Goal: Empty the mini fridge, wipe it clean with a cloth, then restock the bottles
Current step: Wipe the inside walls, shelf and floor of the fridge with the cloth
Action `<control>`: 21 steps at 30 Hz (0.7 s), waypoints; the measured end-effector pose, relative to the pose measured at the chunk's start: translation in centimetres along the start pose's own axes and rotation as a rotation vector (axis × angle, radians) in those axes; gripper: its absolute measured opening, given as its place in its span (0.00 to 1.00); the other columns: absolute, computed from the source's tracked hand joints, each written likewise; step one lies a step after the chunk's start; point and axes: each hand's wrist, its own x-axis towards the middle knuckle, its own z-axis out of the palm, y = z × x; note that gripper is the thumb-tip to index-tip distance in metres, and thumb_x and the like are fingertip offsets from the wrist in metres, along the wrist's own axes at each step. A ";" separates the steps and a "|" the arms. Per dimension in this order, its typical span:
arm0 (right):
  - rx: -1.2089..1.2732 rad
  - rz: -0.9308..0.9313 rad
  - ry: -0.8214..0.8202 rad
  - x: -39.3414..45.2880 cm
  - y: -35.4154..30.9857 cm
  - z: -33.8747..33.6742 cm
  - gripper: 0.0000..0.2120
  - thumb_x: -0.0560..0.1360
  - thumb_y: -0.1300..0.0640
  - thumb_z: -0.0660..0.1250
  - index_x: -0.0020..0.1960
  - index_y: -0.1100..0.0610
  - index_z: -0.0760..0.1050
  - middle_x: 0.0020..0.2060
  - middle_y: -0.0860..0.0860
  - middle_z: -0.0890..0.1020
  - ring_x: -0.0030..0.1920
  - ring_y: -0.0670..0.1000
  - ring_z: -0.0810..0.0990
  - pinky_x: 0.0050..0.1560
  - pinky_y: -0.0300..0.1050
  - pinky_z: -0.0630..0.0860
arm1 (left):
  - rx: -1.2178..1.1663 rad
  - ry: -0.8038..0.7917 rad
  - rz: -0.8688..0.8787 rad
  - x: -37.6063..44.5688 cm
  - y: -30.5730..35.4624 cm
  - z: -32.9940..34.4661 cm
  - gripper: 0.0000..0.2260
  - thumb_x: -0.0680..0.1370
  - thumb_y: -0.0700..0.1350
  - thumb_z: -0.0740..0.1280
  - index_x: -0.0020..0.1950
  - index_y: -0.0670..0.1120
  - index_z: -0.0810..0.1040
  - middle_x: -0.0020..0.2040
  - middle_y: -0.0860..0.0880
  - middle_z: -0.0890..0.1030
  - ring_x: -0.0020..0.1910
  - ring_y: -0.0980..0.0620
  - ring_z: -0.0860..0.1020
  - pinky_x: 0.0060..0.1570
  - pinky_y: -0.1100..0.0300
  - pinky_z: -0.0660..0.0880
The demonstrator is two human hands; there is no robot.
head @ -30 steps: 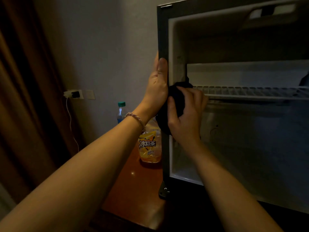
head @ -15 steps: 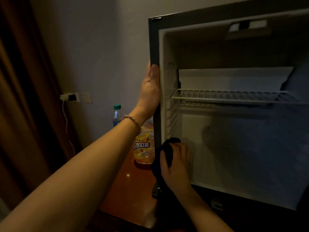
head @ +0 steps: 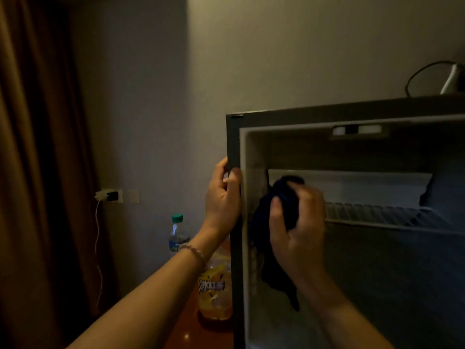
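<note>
Wiping inside the mini fridge (head: pixel 352 285).
Right hand (head: pixel 298 230) clutches dark cloth (head: pixel 274 238) at left wall; left hand (head: pixel 222 197) grips the frame edge.

The fridge (head: pixel 352 114) runs off the right edge; the left wrist partly hides the iced tea bottle (head: pixel 214 293).

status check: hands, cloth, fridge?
Left hand grips fridge front edge. Right hand holds dark cloth at inner left wall. Two bottles outside. Nothing blocking.
</note>
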 end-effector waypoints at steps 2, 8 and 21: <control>0.045 -0.024 0.059 4.1 -0.2 0.8 0.18 0.79 0.48 0.61 0.66 0.54 0.68 0.59 0.53 0.74 0.59 0.49 0.73 0.58 0.38 0.71 | -0.007 0.021 0.048 0.2 -0.4 0.2 0.26 0.79 0.59 0.58 0.69 0.42 0.70 0.48 0.53 0.82 0.45 0.54 0.81 0.45 0.54 0.80; 0.386 0.147 0.155 7.8 -0.4 5.4 0.19 0.78 0.52 0.66 0.66 0.48 0.62 0.62 0.51 0.73 0.60 0.43 0.76 0.56 0.34 0.76 | -0.065 0.027 0.069 0.3 -1.4 0.8 0.24 0.79 0.62 0.56 0.68 0.49 0.70 0.55 0.46 0.81 0.52 0.45 0.82 0.53 0.43 0.79; 0.227 -0.021 0.015 4.2 0.9 6.7 0.24 0.79 0.42 0.56 0.73 0.47 0.63 0.71 0.49 0.65 0.69 0.48 0.69 0.65 0.35 0.67 | -0.038 0.007 0.085 -0.1 -1.4 1.0 0.18 0.81 0.61 0.53 0.65 0.55 0.71 0.58 0.44 0.77 0.54 0.46 0.80 0.51 0.52 0.79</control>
